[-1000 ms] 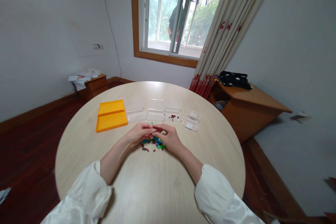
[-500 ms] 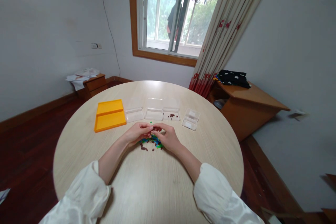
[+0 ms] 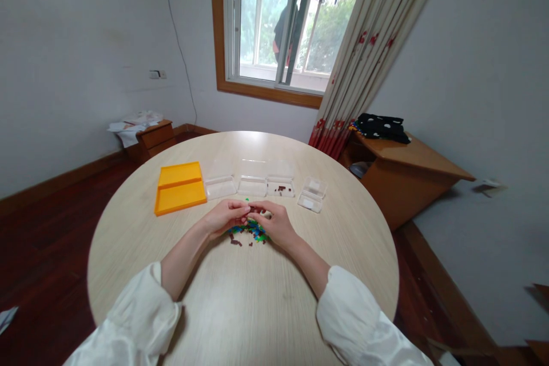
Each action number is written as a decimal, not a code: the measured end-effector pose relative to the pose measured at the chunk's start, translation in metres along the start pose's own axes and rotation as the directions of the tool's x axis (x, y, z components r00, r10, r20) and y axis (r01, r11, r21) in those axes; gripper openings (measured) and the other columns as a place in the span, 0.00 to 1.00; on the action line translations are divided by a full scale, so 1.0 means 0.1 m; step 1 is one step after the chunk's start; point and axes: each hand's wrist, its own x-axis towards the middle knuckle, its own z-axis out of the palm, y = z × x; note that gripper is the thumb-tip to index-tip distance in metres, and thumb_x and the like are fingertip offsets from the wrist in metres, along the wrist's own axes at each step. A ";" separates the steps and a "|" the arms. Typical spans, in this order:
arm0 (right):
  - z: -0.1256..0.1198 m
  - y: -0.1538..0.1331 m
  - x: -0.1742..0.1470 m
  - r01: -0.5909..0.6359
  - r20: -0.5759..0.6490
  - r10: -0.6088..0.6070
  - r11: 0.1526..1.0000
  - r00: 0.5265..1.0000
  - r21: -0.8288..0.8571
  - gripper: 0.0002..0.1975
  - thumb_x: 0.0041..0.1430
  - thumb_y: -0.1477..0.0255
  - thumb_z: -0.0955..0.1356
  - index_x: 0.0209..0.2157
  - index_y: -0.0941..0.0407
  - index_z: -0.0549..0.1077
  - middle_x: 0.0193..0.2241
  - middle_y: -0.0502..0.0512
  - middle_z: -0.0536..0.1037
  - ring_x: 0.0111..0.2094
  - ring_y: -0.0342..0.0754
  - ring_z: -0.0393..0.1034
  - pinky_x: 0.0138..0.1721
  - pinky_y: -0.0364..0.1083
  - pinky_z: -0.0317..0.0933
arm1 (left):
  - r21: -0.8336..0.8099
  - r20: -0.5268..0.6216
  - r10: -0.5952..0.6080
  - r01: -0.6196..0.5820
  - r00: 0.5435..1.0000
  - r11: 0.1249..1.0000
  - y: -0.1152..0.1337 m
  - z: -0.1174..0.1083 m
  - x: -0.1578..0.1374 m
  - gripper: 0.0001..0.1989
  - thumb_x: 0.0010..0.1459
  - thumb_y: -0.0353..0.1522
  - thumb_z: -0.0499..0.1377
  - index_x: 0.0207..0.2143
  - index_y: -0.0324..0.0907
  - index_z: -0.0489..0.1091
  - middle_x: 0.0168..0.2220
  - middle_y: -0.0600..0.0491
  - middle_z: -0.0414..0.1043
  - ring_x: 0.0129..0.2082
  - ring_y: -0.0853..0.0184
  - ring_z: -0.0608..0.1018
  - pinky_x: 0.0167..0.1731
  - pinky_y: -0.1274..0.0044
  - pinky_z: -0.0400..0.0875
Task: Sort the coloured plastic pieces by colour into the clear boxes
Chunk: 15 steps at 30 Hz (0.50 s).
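Just above the middle of the table, my left hand and my right hand meet fingertip to fingertip. Between them they pinch a small dark brown building brick, partly covered by the fingers, so its exact shape cannot be made out. Under the hands lies a heap of tiny building bricks in blue, green and brown. A few loose brown bricks are scattered on the near side of the heap.
On the round table, a yellow two-part tray stands left, beyond my left hand. Clear plastic boxes line up beyond the hands; one box contains brown bricks. Farther right is a small open clear case.
The fingers of my right hand have shifted slightly, and more of the brown brick shows between the hands. The heap and boxes look the same.
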 end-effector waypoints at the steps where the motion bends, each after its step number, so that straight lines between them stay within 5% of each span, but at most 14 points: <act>1: 0.00 0.00 0.00 -0.003 0.001 0.003 1.000 1.000 0.000 0.09 0.51 0.73 0.70 0.36 0.55 0.78 0.33 0.55 0.80 0.33 0.47 0.73 0.39 0.46 0.66 | 0.001 -0.005 0.002 -0.002 1.000 1.000 0.00 0.00 0.00 0.14 0.37 0.36 0.70 0.22 0.35 0.74 0.20 0.54 0.69 0.21 0.75 0.67 0.26 0.81 0.62; 15: 0.00 0.00 0.00 0.018 -0.004 -0.018 1.000 1.000 -0.017 0.08 0.52 0.74 0.69 0.36 0.57 0.77 0.33 0.56 0.80 0.34 0.47 0.73 0.40 0.46 0.66 | -0.020 0.002 -0.005 0.005 1.000 1.000 0.02 0.04 -0.03 0.15 0.36 0.36 0.71 0.23 0.34 0.74 0.20 0.55 0.68 0.21 0.76 0.67 0.26 0.82 0.62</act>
